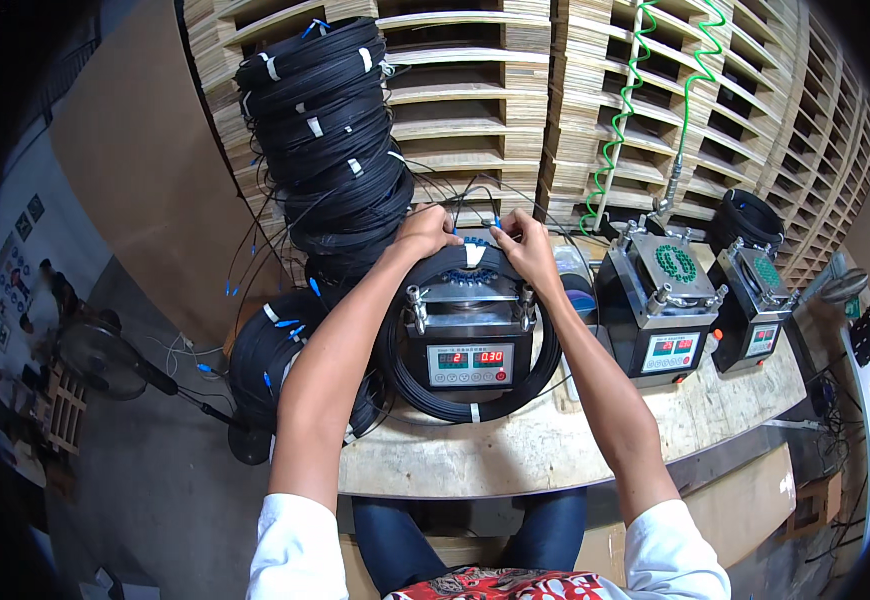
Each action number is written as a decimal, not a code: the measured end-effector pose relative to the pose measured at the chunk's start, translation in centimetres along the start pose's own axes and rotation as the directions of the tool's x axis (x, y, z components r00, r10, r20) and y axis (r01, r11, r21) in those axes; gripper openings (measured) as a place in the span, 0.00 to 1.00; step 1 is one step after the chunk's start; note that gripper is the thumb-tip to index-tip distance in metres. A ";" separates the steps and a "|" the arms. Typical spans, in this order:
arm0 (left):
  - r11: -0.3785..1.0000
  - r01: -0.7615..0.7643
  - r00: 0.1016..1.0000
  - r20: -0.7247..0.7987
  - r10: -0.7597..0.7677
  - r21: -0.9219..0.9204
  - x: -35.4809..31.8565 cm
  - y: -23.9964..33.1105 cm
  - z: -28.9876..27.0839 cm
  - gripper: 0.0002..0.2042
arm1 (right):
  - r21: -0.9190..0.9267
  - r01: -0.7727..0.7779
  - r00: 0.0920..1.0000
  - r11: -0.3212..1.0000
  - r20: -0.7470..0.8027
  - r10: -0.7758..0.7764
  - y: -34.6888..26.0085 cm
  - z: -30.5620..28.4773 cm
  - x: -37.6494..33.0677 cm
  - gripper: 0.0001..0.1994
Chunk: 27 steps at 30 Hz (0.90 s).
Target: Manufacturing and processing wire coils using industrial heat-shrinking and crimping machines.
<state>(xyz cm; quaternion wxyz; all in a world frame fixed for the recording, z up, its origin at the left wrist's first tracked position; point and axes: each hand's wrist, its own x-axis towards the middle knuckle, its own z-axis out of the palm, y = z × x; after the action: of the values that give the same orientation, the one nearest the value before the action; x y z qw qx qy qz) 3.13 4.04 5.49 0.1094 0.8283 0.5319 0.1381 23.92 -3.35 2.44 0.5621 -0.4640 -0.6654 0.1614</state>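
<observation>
White sleeves and a red patterned garment are seen nearest the camera, at the lower edge. Both bare forearms are stretched forward over a worn wooden bench [515,450]. A black coil of thin cable [545,365] is looped around a small machine with red digital displays [470,365]. The left hand [425,232] and right hand [525,250] are pinched on the coil's far side, beside a white tape wrap [474,254]. The coil is judged light, springy and easily unravelled, so it is best gripped at its taped bands. A tall stack of similar coils [330,140] stands behind.

A pale wooden workbench [595,440] carries three boxy grey machines with red digit displays — one [469,340] ringed by a black cable coil [545,370]; two [660,300] [755,305] stand to its right.
</observation>
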 end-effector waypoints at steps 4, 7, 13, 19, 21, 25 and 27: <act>0.999 0.008 0.999 -0.053 -0.005 0.041 -0.7 1.2 -0.4 0.15 | 0.007 0.009 1.000 1.000 0.026 -0.009 0.3 -0.3 0.1 0.11; 0.999 -0.019 0.997 -0.079 0.023 0.046 -1.3 1.6 -0.8 0.15 | -0.002 0.012 1.000 1.000 0.027 -0.011 0.3 -0.5 0.2 0.11; 1.000 -0.012 0.996 -0.092 0.011 -0.016 -1.3 1.3 -0.7 0.17 | -0.018 0.038 0.998 0.999 0.045 -0.037 0.1 -0.2 0.3 0.12; 0.997 -0.066 0.991 -0.118 0.070 0.038 -1.9 1.2 -0.8 0.14 | 0.018 0.023 0.998 1.000 0.063 -0.024 -0.2 0.0 0.0 0.10; 0.993 -0.116 0.976 -0.187 0.114 0.001 -1.3 0.7 -0.5 0.14 | 0.014 0.039 0.996 0.999 0.075 -0.040 -0.5 0.0 0.2 0.10; 0.986 -0.133 0.937 -0.339 0.090 -0.105 -2.3 2.4 0.2 0.16 | -0.006 0.059 0.997 0.998 0.048 -0.058 0.3 -0.4 0.0 0.10; 0.979 -0.092 0.945 -0.325 0.028 -0.182 -1.7 1.4 0.5 0.14 | 0.016 0.062 0.997 0.998 0.038 -0.062 -0.2 -0.2 -0.1 0.09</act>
<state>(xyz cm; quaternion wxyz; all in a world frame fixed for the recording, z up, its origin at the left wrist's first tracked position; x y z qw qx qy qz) 3.79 1.87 5.27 0.0976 0.7958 0.5011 0.3257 24.04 -3.59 2.61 0.5573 -0.4359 -0.6889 0.1575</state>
